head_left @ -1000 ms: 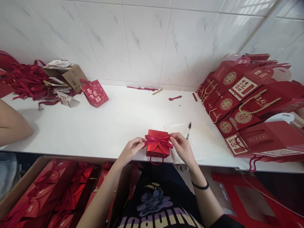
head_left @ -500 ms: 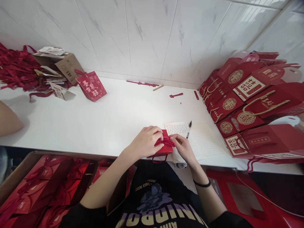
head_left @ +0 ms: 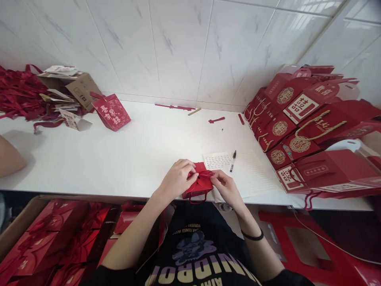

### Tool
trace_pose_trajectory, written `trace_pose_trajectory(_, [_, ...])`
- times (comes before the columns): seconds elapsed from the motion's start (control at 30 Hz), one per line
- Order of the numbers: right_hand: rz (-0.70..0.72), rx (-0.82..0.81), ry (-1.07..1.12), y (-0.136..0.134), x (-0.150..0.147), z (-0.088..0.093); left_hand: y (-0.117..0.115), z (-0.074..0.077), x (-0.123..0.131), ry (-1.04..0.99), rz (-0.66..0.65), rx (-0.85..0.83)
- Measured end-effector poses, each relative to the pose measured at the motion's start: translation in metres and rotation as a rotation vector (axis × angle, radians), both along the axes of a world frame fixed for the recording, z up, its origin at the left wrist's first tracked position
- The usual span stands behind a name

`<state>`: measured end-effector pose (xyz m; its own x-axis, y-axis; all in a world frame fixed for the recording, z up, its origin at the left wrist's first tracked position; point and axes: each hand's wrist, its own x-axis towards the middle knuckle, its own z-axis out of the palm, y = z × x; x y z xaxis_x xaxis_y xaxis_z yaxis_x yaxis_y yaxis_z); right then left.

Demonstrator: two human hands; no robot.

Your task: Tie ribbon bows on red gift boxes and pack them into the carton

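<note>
A small red gift box point(head_left: 195, 191) sits at the front edge of the white table, with a loop handle hanging toward me. Across its top runs a red ribbon point(head_left: 204, 174), gathered near a dark spot in the middle. My left hand point(head_left: 178, 177) pinches the ribbon from the left, thumb and fingers together. On the right side, my right hand point(head_left: 225, 186) grips the ribbon's other loop between thumb and forefinger. The fingers hide part of the box top.
An open notebook point(head_left: 253, 174) with a pen point(head_left: 233, 161) lies right of the box. Stacked red gift boxes point(head_left: 297, 131) fill the right side. Ribbons point(head_left: 18, 91), cards and a standing red box point(head_left: 111, 112) occupy the left. A carton of red boxes point(head_left: 50, 226) stands below.
My hands have drawn slightly apart along the ribbon, and the box top with its dark centre spot shows more. The whole view has shifted a little.
</note>
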<state>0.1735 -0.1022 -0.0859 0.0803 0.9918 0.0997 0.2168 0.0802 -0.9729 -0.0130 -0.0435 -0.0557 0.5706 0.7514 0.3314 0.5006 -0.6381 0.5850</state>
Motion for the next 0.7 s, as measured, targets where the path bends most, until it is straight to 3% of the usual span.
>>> trace_pose_trajectory(0.17, [-0.032, 0.001, -0.06, -0.008, -0.001, 0.004, -0.001, 0.0, 0.002, -0.037, 0.045, -0.077])
trace_pose_trajectory(0.7, [0.033, -0.072, 0.058, -0.028, 0.006, 0.011, -0.002, 0.0, 0.003, 0.004, 0.052, -0.123])
